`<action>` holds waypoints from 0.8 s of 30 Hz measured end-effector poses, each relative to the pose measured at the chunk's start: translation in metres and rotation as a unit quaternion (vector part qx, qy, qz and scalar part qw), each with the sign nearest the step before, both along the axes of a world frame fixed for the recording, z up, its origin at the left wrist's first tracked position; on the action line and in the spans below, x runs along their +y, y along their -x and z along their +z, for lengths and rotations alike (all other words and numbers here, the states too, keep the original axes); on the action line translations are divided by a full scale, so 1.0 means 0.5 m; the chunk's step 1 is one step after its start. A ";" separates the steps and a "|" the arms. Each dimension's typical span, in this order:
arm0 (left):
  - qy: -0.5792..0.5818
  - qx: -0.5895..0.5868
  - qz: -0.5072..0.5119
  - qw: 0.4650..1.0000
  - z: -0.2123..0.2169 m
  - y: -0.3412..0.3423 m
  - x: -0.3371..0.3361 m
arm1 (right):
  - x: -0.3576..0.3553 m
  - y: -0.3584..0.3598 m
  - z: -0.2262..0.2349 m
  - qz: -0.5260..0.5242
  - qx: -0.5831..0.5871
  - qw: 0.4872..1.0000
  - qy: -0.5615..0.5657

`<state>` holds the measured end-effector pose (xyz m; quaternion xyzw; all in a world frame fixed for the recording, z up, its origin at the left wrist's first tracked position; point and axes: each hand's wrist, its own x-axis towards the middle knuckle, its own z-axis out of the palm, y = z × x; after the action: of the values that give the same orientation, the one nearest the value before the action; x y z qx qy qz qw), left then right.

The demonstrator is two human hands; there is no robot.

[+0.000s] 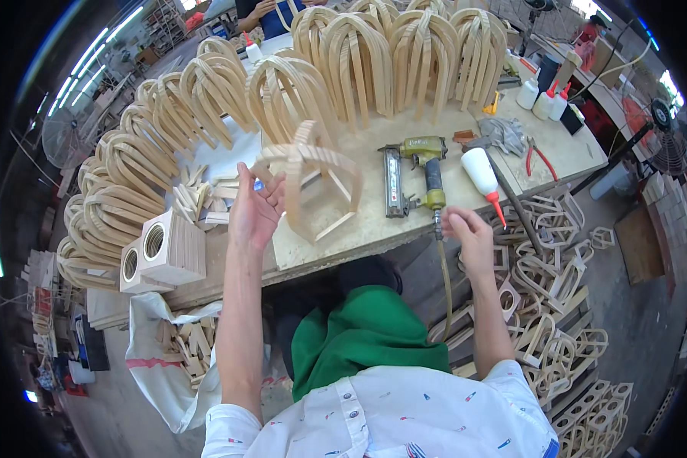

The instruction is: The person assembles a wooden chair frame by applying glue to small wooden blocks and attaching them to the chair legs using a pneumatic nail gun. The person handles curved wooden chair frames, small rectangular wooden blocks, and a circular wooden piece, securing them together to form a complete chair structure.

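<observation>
At frame centre, my left hand (256,208) is spread open, fingertips touching the curved wooden frame (313,179) just to its right. My right hand (468,235), loosely open, hovers below the nail gun (416,175), whose long axis runs up-frame.

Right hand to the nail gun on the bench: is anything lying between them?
Nothing visible does. The right hand hangs open at the bench edge, just below the nail gun, beside its hose. The white glue bottle lies off to the right, out of the way.
</observation>
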<state>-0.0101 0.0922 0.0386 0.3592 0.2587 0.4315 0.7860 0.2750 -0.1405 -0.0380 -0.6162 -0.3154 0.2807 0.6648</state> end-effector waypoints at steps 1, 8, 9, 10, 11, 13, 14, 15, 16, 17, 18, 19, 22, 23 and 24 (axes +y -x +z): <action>-0.007 -0.009 -0.002 1.000 0.006 0.001 -0.027 | -0.015 0.014 -0.007 0.004 0.063 0.998 -0.012; -0.108 0.106 -0.047 0.987 0.061 -0.036 -0.240 | -0.045 0.051 -0.010 0.019 0.168 0.985 -0.046; -0.161 0.141 -0.065 0.975 0.065 -0.039 -0.257 | -0.035 0.052 0.002 0.026 0.154 0.986 -0.054; -0.215 0.174 -0.083 0.957 0.071 -0.039 -0.271 | -0.020 0.053 0.020 0.031 0.139 0.988 -0.065; -0.255 0.184 -0.078 0.946 0.067 -0.030 -0.277 | 0.001 0.058 0.038 0.040 0.125 0.988 -0.077; -0.333 0.201 -0.070 0.919 0.039 -0.012 -0.275 | 0.054 0.073 0.084 0.094 0.053 0.991 -0.080; -0.340 0.182 -0.073 0.920 0.032 -0.006 -0.275 | 0.079 0.082 0.104 0.120 0.018 0.989 -0.081; -0.347 0.164 -0.076 0.920 0.024 -0.001 -0.273 | 0.104 0.089 0.119 0.142 -0.008 0.986 -0.088; -0.354 0.146 -0.076 0.921 0.013 0.007 -0.270 | 0.130 0.098 0.133 0.166 -0.034 0.981 -0.096; -0.354 0.132 -0.089 0.922 -0.009 0.019 -0.264 | 0.148 0.106 0.142 0.192 -0.061 0.974 -0.101; -0.397 0.167 -0.078 0.899 -0.022 0.028 -0.255 | 0.155 0.110 0.158 0.212 -0.051 0.972 -0.092; -0.432 0.197 -0.067 0.878 -0.033 0.034 -0.252 | 0.153 0.113 0.181 0.232 -0.043 0.969 -0.074; -0.454 0.268 -0.037 0.849 -0.055 0.052 -0.235 | 0.162 0.121 0.184 0.264 -0.012 0.961 -0.078; -0.458 0.292 -0.023 0.839 -0.074 0.060 -0.222 | 0.162 0.125 0.183 0.271 -0.020 0.960 -0.073; -0.461 0.316 -0.010 0.829 -0.090 0.065 -0.211 | 0.164 0.130 0.183 0.277 -0.027 0.958 -0.067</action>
<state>-0.0424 -0.0131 -0.0062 0.7991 0.2606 0.3554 0.4088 0.2098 -0.0583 0.0537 -0.4658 -0.5098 0.4156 0.5920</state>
